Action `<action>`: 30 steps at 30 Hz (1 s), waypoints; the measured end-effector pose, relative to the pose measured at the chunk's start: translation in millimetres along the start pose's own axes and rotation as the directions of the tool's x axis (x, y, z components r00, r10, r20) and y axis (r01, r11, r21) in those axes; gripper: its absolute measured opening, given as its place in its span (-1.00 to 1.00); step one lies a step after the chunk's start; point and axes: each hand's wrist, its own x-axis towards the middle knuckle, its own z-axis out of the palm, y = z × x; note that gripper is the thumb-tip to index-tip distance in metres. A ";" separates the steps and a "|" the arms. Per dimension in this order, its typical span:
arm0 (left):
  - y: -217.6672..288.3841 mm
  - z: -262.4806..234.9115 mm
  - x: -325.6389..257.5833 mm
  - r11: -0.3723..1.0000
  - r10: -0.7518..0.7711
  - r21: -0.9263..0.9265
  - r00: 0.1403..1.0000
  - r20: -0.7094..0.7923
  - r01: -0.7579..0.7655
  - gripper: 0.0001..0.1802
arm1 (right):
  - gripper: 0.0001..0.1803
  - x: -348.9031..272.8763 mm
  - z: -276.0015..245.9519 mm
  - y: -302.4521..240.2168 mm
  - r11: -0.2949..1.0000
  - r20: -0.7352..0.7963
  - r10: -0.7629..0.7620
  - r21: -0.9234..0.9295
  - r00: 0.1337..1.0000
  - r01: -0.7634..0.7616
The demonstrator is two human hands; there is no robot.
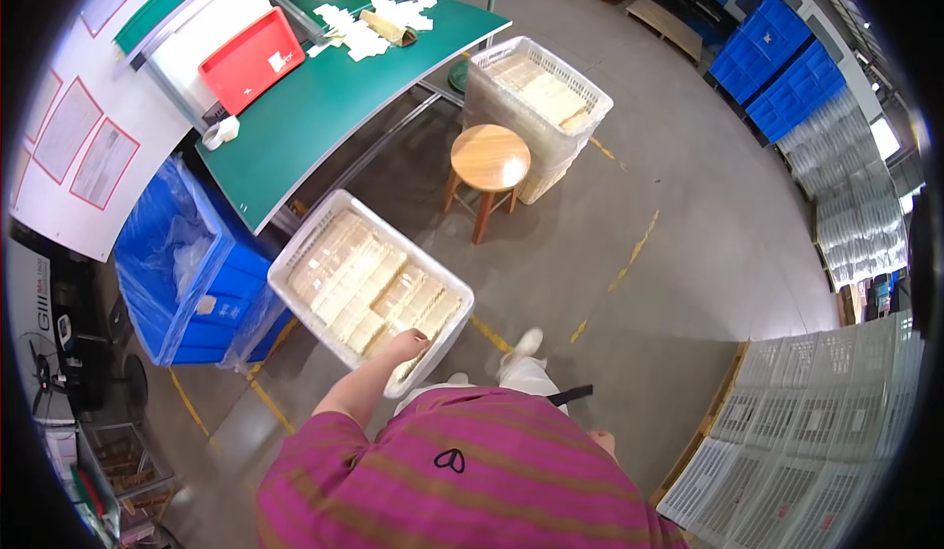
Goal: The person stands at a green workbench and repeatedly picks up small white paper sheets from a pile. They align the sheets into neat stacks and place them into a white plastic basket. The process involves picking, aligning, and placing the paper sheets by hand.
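Observation:
A white plastic basket (452, 293) stands in front of me, filled with rows of thin cream-coloured pieces (359, 274). My left hand (405, 345) reaches into its near end, over the pieces by the near right rim. Its fingers look curled, and whatever they grip is hidden beneath them. Only a bit of my right hand (603, 442) shows, low beside my right side, with its fingers hidden.
Left of the basket stands a blue bin (231, 303) lined with clear plastic. Beyond are a green-topped table (364, 87) with a red tray (253, 60), a round wooden stool (490, 156) and another filled basket (539, 107). Stacked white crates (796, 431) stand at right.

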 end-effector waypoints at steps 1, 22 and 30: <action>-10.1 21.4 12.0 0.999 0.000 -0.043 1.000 -0.013 0.000 -0.58 | -0.71 -6.5 -8.4 -7.0 0.999 0.073 0.030 -0.043 0.997 -0.027; 197.4 -47.2 138.6 0.782 -0.179 -0.621 0.937 -0.299 -0.049 -0.62 | -0.77 411.9 -33.7 -576.3 0.775 0.284 -0.531 -0.218 0.798 0.593; 141.9 -168.9 181.2 0.937 -0.229 -0.323 0.932 -0.281 0.133 -0.55 | -0.74 355.1 78.7 -648.4 0.543 0.721 -0.468 -0.221 0.510 0.810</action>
